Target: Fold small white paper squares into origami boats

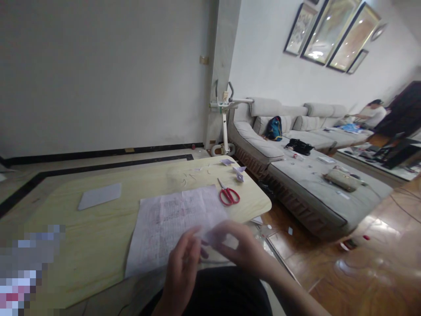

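Note:
Both hands meet over the near edge of a pale wooden table (98, 237). My left hand (182, 267) and my right hand (245, 248) pinch a small piece of light paper (213, 235) between their fingertips, fingers pressed together. Under and behind the hands lies a large sheet of printed paper (171, 221) with reddish writing. Red-handled scissors (228, 194) rest on the table just beyond that sheet, to the right.
A grey rectangular sheet (99, 195) lies on the table's left. Small folded paper pieces (238, 172) sit at the far right corner. A grey sofa (305, 171) with bags stands right of the table. Another person (373, 114) is at the far right. Wooden floor (362, 263) lies between.

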Demonstrator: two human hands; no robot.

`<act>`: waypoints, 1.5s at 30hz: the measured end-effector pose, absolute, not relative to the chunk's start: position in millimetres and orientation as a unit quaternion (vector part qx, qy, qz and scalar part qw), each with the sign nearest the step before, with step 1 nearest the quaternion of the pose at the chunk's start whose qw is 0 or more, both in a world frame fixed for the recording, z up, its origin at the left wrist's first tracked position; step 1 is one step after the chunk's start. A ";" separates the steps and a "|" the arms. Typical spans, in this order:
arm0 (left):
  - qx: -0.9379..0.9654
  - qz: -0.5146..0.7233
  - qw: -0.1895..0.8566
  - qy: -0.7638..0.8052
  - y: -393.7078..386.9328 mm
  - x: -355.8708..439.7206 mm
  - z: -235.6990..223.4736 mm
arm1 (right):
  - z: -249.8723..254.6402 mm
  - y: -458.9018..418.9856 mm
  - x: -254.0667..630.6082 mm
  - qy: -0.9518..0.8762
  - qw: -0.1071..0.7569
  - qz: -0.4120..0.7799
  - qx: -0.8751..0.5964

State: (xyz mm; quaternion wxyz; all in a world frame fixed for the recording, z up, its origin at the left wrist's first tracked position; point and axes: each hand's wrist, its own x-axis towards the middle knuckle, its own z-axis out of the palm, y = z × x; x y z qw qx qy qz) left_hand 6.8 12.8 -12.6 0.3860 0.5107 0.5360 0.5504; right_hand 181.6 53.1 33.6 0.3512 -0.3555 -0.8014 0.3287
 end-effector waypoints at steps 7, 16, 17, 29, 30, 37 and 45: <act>0.489 0.542 0.449 0.515 9.6 -2.1 -15.2 | 1.7 117.5 250.3 -0.778 0.321 0.177 -0.509; 0.527 0.535 0.443 0.489 9.2 4.6 -15.0 | -29.2 195.3 331.0 -0.717 0.307 0.072 -0.622; 0.528 0.535 0.444 0.488 9.6 4.4 -15.9 | -32.3 200.5 331.2 -0.712 0.304 0.063 -0.629; 0.592 0.490 0.358 0.530 19.0 -22.8 -11.2 | -44.6 228.4 338.1 -0.702 0.291 0.055 -0.648; 0.596 0.491 0.326 0.546 22.7 -33.6 -10.1 | -46.6 230.6 341.5 -0.705 0.295 0.060 -0.642; 0.637 0.320 0.060 0.699 67.1 -159.7 15.0 | -54.8 231.1 355.2 -0.728 0.316 0.047 -0.607; 0.643 0.153 0.007 0.750 129.1 -263.4 12.3 | -40.3 217.3 337.2 -0.730 0.378 -0.005 -0.570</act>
